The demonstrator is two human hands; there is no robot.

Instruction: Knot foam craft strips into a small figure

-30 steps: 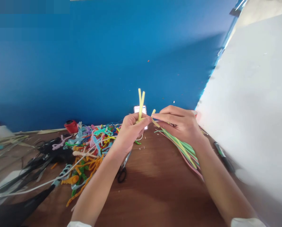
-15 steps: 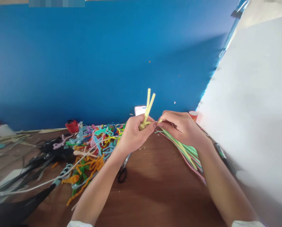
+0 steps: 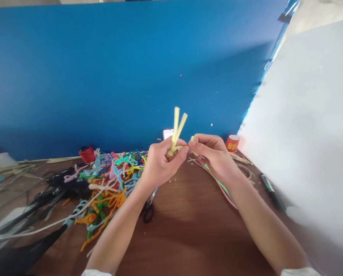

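Two hands (image 3: 161, 163), one phone (image 3: 167, 133), one marker (image 3: 271, 190), one red-and-gold paper cup (image 3: 232, 143), one pair of scissors (image 3: 151, 200). Tangled pipe cleaners (image 3: 118, 172) exceed counting.

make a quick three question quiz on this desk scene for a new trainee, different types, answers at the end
1. True or false: the marker pen lies to the right of the right hand.
2. What colour are the stems sticking up from the left hand? A) pink B) yellow C) blue
3. Fill in: black-handled ____ lie on the brown table, right of the colourful pile.

Key: 1. True. 2. B, yellow. 3. Scissors.
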